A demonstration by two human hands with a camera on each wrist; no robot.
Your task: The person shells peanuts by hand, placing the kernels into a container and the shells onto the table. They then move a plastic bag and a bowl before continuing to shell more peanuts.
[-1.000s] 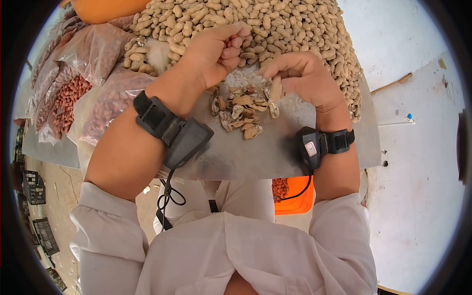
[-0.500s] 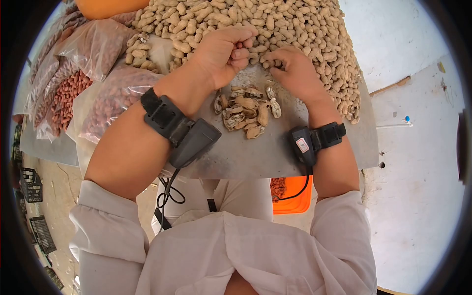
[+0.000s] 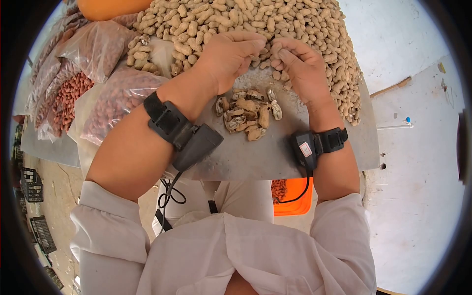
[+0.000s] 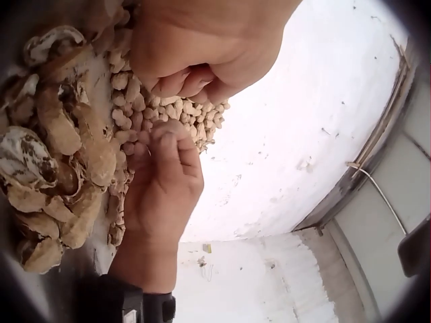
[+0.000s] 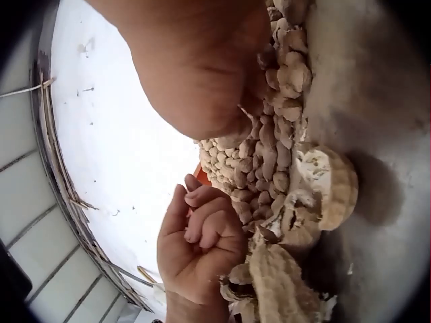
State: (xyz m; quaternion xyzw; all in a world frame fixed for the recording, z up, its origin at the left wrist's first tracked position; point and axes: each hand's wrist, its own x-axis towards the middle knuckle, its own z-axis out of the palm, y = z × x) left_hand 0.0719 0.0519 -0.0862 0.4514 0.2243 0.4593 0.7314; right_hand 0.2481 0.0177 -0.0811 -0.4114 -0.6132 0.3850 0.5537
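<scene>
Head view gives me the table (image 3: pixel 246 164), a peanut heap (image 3: pixel 300 22) across its far side. The left hand (image 3: pixel 227 61) curls inward; I cannot tell whether it grasps anything. Cracked shells (image 3: pixel 247 114) lie nearer the person. Smallest, one peanut (image 3: pixel 276 48), pinched in the right hand (image 3: pixel 306 71).
</scene>
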